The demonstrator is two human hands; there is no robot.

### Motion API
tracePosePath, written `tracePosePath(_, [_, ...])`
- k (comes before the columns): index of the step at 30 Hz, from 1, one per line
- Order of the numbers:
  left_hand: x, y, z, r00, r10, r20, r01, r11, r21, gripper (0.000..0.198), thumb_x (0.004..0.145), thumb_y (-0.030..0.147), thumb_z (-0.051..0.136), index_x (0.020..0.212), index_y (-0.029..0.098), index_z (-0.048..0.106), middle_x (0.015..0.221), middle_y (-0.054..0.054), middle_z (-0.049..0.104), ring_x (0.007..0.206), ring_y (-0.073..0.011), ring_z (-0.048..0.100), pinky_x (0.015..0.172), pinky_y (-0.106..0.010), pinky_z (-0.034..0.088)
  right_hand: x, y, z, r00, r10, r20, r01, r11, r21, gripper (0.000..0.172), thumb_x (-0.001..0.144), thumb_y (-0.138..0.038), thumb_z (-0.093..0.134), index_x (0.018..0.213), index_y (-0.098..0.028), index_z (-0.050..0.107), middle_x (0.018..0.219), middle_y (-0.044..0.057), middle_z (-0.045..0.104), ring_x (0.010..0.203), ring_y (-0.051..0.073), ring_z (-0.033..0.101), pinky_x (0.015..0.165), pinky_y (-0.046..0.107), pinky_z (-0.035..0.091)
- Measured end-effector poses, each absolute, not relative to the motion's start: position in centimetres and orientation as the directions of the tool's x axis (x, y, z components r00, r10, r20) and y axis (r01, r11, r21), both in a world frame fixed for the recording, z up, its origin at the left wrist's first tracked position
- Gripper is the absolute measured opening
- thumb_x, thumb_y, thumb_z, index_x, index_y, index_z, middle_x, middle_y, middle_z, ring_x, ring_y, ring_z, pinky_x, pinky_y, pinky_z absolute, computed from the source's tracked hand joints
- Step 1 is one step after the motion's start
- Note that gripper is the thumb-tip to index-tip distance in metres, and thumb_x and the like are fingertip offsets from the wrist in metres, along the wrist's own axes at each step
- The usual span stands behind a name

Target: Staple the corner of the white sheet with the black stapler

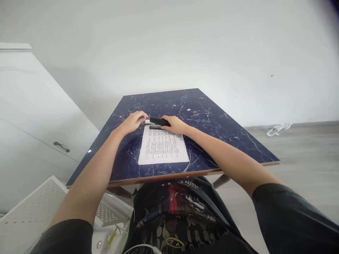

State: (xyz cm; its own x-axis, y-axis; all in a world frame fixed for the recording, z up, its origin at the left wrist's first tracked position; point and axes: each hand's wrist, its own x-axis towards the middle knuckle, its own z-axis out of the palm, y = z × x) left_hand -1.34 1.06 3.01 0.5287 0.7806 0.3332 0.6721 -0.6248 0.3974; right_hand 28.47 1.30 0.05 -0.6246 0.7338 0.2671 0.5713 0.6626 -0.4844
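Note:
A black stapler (159, 121) lies across the top part of some printed paper sheets (164, 150) on the table. Its upper arm stands apart from its base, with a gap at the left end. My right hand (173, 124) is wrapped round the stapler's right end. At the stapler's left end, close to the paper's upper left corner, is my left hand (135, 121). Its thumb and fingertips are drawn together; whatever they may pinch is too small to make out. The sheets lie flat, text facing up, partly covered by the stapler and my right hand.
The dark blue marble-patterned table (212, 141) stands against a white wall. A small pale scrap (189, 109) lies beyond my right hand. At left are a white cabinet (34, 106) and a white perforated panel (34, 208). A white object (278, 129) lies on the floor at right.

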Motion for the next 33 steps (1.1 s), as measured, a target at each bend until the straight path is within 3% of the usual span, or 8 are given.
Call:
tracePosePath(3, [-1.2, 0.9, 2.8, 0.457, 0.825, 0.331, 0.703, -0.563, 0.433, 0.018, 0.1, 0.036, 0.059, 0.109, 0.023, 0.068, 0.108, -0.008, 0.075, 0.095, -0.0247, 0.068, 0.089, -0.04, 0.051, 28.5, 1.2, 0.1, -0.626, 0.734, 0.264, 0.572, 0.662, -0.484, 0.037, 0.099, -0.036, 0.066, 0.13, -0.017, 0.063, 0.108, 0.012, 0.075, 0.083, 0.023, 0.066, 0.067, 0.031, 0.042])
tracePosePath(7, [-0.7, 1.2, 2.4, 0.459, 0.811, 0.362, 0.678, -0.583, 0.448, 0.029, 0.093, 0.033, 0.068, 0.121, 0.023, 0.072, 0.106, -0.008, 0.078, 0.094, -0.0254, 0.07, 0.089, -0.04, 0.053, 28.5, 1.4, -0.1, -0.623, 0.724, 0.295, 0.568, 0.678, -0.466, 0.035, 0.097, -0.035, 0.067, 0.128, -0.017, 0.064, 0.105, 0.011, 0.075, 0.086, 0.024, 0.066, 0.069, 0.031, 0.042])
tracePosePath(13, [-0.3, 1.5, 2.3, 0.43, 0.778, 0.457, 0.692, -0.61, 0.386, 0.031, 0.1, 0.033, 0.054, 0.106, 0.021, 0.082, 0.106, -0.01, 0.077, 0.093, -0.0242, 0.071, 0.09, -0.04, 0.056, 28.6, 1.5, -0.2, -0.631, 0.725, 0.278, 0.569, 0.675, -0.47, 0.038, 0.099, -0.037, 0.065, 0.13, -0.016, 0.063, 0.108, 0.013, 0.075, 0.083, 0.023, 0.066, 0.066, 0.03, 0.042])
tracePosePath(17, [-0.5, 1.3, 2.4, 0.4, 0.81, 0.429, 0.701, -0.572, 0.426, 0.037, 0.103, 0.033, 0.047, 0.117, 0.021, 0.08, 0.1, -0.008, 0.08, 0.081, -0.0227, 0.073, 0.087, -0.038, 0.056, 28.6, 1.4, -0.2, -0.628, 0.725, 0.284, 0.575, 0.678, -0.458, 0.039, 0.099, -0.036, 0.065, 0.131, -0.016, 0.062, 0.107, 0.012, 0.075, 0.083, 0.023, 0.066, 0.067, 0.03, 0.042])
tracePosePath(26, [-0.5, 1.5, 2.3, 0.488, 0.761, 0.427, 0.712, -0.63, 0.309, 0.034, 0.1, 0.036, 0.055, 0.115, 0.022, 0.082, 0.113, -0.01, 0.08, 0.103, -0.0289, 0.068, 0.098, -0.047, 0.053, 28.6, 1.4, -0.3, -0.63, 0.725, 0.279, 0.574, 0.676, -0.462, 0.038, 0.099, -0.038, 0.064, 0.131, -0.016, 0.062, 0.108, 0.012, 0.075, 0.085, 0.023, 0.066, 0.067, 0.03, 0.042])
tracePosePath(33, [-1.0, 1.5, 2.1, 0.436, 0.821, 0.37, 0.717, -0.565, 0.408, 0.032, 0.09, 0.039, 0.071, 0.117, 0.026, 0.082, 0.117, -0.01, 0.08, 0.107, -0.0317, 0.071, 0.102, -0.051, 0.053, 28.6, 1.4, -0.2, -0.632, 0.715, 0.3, 0.568, 0.69, -0.449, 0.037, 0.099, -0.037, 0.064, 0.129, -0.016, 0.063, 0.107, 0.013, 0.075, 0.086, 0.024, 0.067, 0.069, 0.031, 0.044])
